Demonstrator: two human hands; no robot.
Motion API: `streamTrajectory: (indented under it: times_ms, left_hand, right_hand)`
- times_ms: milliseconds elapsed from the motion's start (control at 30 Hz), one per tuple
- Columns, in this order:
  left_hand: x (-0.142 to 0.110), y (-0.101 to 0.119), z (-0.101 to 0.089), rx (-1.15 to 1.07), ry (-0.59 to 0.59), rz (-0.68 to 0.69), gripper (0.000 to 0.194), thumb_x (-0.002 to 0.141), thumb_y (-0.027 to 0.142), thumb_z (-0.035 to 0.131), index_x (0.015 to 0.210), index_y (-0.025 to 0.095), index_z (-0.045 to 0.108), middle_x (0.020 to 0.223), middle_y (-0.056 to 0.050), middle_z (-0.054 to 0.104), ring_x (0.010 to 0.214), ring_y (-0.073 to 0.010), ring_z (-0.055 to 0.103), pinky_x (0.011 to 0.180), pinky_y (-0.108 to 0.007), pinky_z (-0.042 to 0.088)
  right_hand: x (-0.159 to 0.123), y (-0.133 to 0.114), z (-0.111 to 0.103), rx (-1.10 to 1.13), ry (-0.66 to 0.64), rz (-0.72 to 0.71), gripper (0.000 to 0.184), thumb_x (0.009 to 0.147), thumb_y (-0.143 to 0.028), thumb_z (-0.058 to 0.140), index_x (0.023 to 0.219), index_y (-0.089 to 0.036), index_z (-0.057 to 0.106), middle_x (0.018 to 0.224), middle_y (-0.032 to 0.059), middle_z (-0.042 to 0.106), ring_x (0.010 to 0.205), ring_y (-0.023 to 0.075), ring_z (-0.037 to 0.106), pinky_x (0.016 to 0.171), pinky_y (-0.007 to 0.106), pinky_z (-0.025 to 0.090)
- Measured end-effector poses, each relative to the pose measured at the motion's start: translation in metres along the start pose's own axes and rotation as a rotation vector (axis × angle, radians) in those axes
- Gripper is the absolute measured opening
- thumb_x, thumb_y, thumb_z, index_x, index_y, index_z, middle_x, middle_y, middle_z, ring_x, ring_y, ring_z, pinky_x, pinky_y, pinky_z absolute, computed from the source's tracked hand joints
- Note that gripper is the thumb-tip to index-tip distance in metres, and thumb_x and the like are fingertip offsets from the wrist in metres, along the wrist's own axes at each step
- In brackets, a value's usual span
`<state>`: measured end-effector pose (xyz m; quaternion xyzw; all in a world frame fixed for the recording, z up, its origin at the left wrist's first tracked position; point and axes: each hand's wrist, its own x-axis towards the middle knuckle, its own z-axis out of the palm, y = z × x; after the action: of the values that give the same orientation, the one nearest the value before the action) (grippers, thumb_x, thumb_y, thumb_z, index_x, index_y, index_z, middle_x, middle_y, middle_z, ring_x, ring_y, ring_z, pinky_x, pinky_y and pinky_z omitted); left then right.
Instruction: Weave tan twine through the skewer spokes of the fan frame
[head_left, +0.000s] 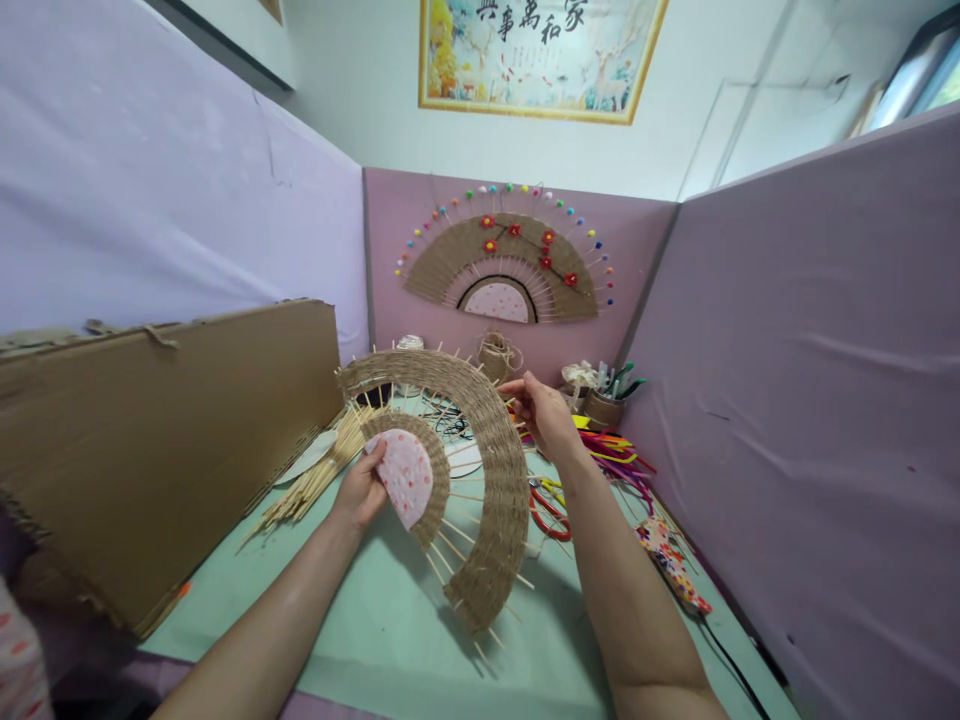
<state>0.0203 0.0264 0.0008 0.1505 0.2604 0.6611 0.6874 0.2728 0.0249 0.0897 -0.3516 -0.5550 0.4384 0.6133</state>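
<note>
A half-round fan (504,470) of woven twine on thin wooden sticks is held up, tilted, above the table. My left hand (364,487) grips its base, thumb over the pink-and-white dotted fabric half-circle (409,475). Around that fabric runs a narrow woven band, and bare sticks lead out to the wide outer band. At the outer rim, my right hand (541,412) has its thumb and fingers drawn together by a stick end. Whether it pinches the stick is too small to make out. Short stick tips poke out past the rim.
A finished fan (517,265) with red flowers and coloured balls hangs on the back panel. Cardboard (187,430) and loose sticks (315,480) lie left. Red-handled scissors (550,515), coloured pipe cleaners (619,455), a pot of pens (604,405) and a corded flowered device (671,562) are right.
</note>
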Motion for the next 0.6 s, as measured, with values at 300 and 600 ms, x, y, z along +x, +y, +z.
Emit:
streamTrajectory:
  times_ms: [300,600]
  left_hand:
    - [0.005,-0.001,-0.004,0.000,0.007,0.034,0.019,0.086,0.004,0.044,0.085,0.009,0.063,0.074,-0.009,0.072,0.068,-0.0151,0.069,0.072,-0.028,0.056]
    - [0.006,-0.002,-0.003,-0.012,0.032,0.071,0.020,0.085,0.003,0.046,0.088,0.009,0.064,0.073,-0.008,0.071,0.066,-0.0145,0.068,0.073,-0.028,0.056]
  right_hand:
    - [-0.003,-0.008,0.000,-0.113,-0.018,0.048,0.051,0.071,-0.062,0.055,0.082,-0.015,0.071,0.059,-0.0012,0.048,0.047,0.0061,0.034,0.043,0.020,0.024]
    - [-0.005,-0.011,-0.009,-0.277,-0.026,0.071,0.056,0.072,-0.061,0.053,0.088,-0.010,0.071,0.061,0.0011,0.058,0.042,0.0051,0.029,0.042,0.023,0.018]
